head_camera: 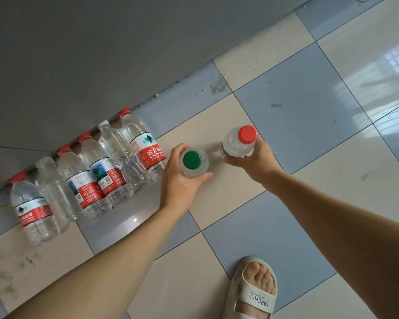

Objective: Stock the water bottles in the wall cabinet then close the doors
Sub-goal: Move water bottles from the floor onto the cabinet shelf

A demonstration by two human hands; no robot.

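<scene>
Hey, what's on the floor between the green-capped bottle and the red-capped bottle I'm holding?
Nothing: the head view shows only bare cream floor tile between the green-capped bottle and the red-capped bottle.

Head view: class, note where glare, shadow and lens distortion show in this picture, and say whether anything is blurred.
Head view: window glare whitens the glossy floor tiles at upper right; soft shadows lie under the green-capped bottle and red-capped bottle; the wide lens bends the tile lines and tilts the wall; the row of bottles is slightly soft toward the left edge.
</scene>
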